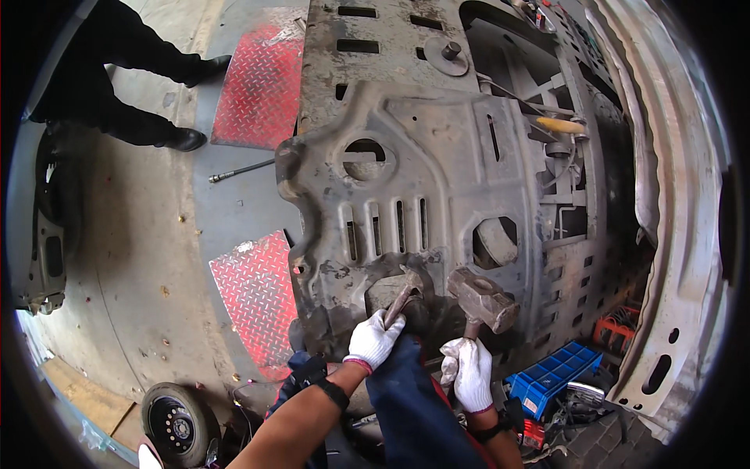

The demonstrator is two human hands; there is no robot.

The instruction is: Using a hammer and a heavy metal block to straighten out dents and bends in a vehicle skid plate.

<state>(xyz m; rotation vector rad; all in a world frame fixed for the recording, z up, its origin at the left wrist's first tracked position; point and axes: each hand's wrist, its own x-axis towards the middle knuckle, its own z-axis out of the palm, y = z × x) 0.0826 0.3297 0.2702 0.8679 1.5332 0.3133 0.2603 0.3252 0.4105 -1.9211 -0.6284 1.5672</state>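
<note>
A large dirty grey metal skid plate (437, 180) with slots and round holes fills the middle of the view, its near edge resting over my lap. My left hand (373, 341), in a white glove, grips a short metal bar or chisel (400, 303) set against the plate's dented near edge. My right hand (470, 375), also in a white glove, holds the handle of a heavy sledge-type hammer whose steel head (483, 298) hangs just right of the chisel, close to the plate.
Two red checker-plate ramps (262, 82) (254, 293) lie on the concrete floor at left. Another person's dark legs and shoes (183, 139) stand at upper left. A thin rod (238, 170) lies on the floor. A blue crate (553, 377) sits lower right, a small wheel (178, 422) lower left.
</note>
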